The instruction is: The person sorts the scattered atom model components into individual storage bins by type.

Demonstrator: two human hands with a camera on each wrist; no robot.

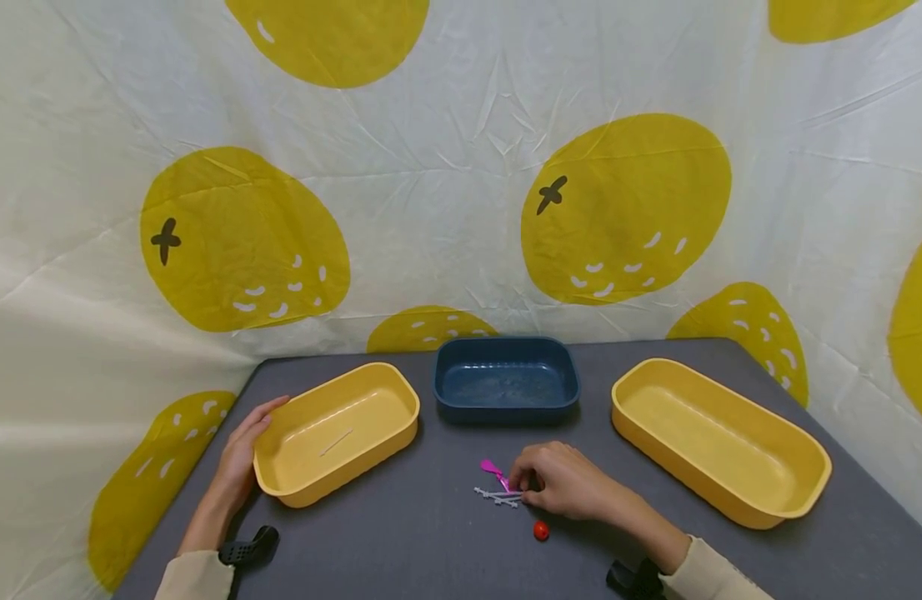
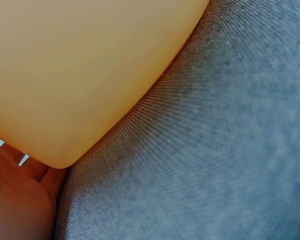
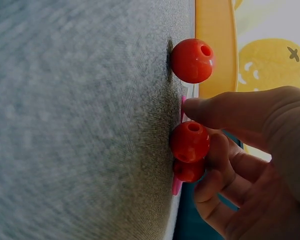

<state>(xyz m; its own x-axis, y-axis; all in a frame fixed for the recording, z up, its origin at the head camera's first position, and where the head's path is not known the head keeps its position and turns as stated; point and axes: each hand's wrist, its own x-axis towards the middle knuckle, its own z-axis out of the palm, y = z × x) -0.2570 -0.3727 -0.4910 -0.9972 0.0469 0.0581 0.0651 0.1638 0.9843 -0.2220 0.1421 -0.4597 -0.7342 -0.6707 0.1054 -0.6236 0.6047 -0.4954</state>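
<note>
At the left end of a yellow tub (image 1: 337, 479) my left hand (image 1: 239, 458) lies along the outer wall, fingertips at the rim. In the left wrist view the palm (image 2: 17, 205) sits against the tub's side. My right hand (image 1: 569, 483) is low over the table, thumb and bent fingertips right at several grey notched sticks (image 1: 498, 497) and a pink spoon-shaped piece (image 1: 491, 467). I cannot tell whether they pinch one. A red bead (image 1: 541, 531) lies in front of that hand. Beside the thumb, the right wrist view shows another red bead (image 3: 190, 142) and a third behind it.
Inside the left tub lies a thin pale stick (image 1: 336, 442). A dark blue tub (image 1: 506, 412) stands at the back middle, and a second yellow tub (image 1: 701, 467) stands on the right. All are on a grey table (image 1: 401, 550) before a fruit-print cloth (image 1: 446, 208).
</note>
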